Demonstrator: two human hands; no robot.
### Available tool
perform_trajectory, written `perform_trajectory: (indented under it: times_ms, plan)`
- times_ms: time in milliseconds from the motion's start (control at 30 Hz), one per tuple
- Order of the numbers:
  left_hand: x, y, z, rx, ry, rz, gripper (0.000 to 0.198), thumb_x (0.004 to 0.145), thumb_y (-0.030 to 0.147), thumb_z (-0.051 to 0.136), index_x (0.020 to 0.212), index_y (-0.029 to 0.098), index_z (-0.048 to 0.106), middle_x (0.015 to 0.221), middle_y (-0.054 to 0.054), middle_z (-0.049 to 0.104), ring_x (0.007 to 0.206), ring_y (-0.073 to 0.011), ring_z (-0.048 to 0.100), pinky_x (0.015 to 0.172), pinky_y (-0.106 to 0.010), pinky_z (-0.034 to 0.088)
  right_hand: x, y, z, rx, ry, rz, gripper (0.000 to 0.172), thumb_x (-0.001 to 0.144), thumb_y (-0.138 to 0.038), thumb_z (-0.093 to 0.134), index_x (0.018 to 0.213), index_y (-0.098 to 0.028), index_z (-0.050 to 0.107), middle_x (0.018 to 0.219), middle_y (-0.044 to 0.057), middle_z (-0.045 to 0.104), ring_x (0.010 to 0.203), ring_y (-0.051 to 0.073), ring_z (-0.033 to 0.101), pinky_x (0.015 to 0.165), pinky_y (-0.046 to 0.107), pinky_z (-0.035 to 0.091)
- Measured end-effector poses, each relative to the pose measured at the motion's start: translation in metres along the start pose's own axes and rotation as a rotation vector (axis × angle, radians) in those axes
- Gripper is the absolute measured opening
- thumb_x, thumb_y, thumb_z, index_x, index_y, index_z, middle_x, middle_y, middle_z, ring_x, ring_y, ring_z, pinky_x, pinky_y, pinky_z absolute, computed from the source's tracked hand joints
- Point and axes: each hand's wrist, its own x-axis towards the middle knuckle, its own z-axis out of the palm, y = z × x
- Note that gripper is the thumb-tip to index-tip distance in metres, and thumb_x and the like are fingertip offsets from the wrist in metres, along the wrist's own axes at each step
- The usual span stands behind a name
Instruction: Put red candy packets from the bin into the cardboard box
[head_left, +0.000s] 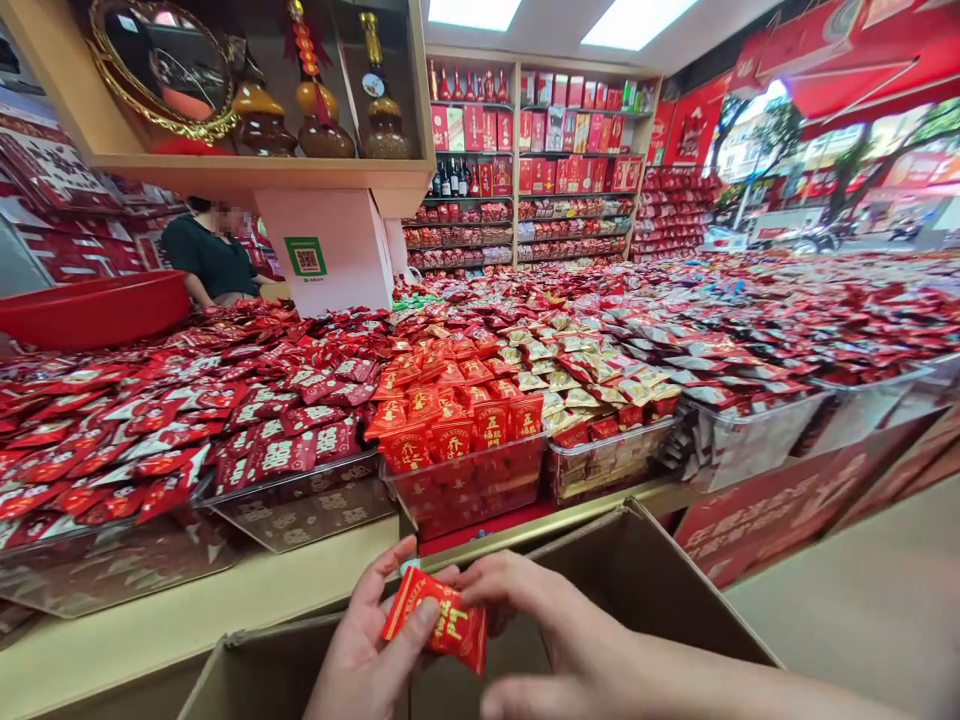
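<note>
Both hands on red packet

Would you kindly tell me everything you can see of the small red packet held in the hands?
The small red packet is a glossy, foil-like wrapper, bright red with gold characters printed on its face and crimped ends. It looks sealed and slightly puffed, tilted with its left end higher. The left hand supports it from below with the thumb pressed on its face; the right hand pinches its upper right edge. It is held above an open cardboard box, in front of the display counter.
</note>
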Motion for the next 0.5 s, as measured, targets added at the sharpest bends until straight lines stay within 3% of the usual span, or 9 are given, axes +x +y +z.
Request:
perform_trajectory:
  times_ms: [100,167,333,500]
  plan:
    - [-0.001,0.000,-0.001,0.017,-0.019,0.016,0.066,0.069,0.024,0.065,0.123,0.023,0.027,0.091,-0.007,0.070,0.086,-0.0206,0.063,0.070,-0.028,0.050,0.007,0.005,0.007,0.294,0.142,0.354,0.032,0.071,-0.041,0.059,0.087,-0.013,0.054,0.078,0.004,0.058,0.064,0.009,0.050,0.059,0.022,0.042]
    - [-0.003,-0.003,-0.001,0.017,-0.013,-0.004,0.068,0.069,0.027,0.065,0.125,0.023,0.027,0.093,-0.009,0.069,0.091,-0.0230,0.061,0.070,-0.030,0.050,0.011,0.010,0.010,0.395,0.122,0.477,0.034,0.066,-0.043,0.064,0.077,-0.012,0.054,0.066,0.000,0.054,0.057,0.007,0.046,0.054,0.020,0.038]
    - [-0.007,-0.003,0.002,-0.003,0.006,-0.086,0.078,0.068,0.031,0.065,0.132,0.031,0.019,0.092,-0.008,0.070,0.101,-0.0269,0.057,0.072,-0.034,0.050,0.012,0.013,0.010,0.657,0.115,0.568,0.040,0.052,-0.041,0.074,0.065,-0.011,0.051,0.057,-0.001,0.056,0.051,0.007,0.048,0.054,0.022,0.037]
    - [-0.008,0.002,0.004,-0.050,-0.005,-0.183,0.074,0.070,0.032,0.064,0.128,0.039,0.020,0.093,-0.004,0.070,0.076,-0.0227,0.067,0.067,-0.035,0.051,0.006,0.011,0.012,0.698,0.203,0.586,0.043,0.047,-0.041,0.076,0.059,-0.012,0.046,0.054,-0.001,0.055,0.047,0.006,0.046,0.050,0.020,0.036]
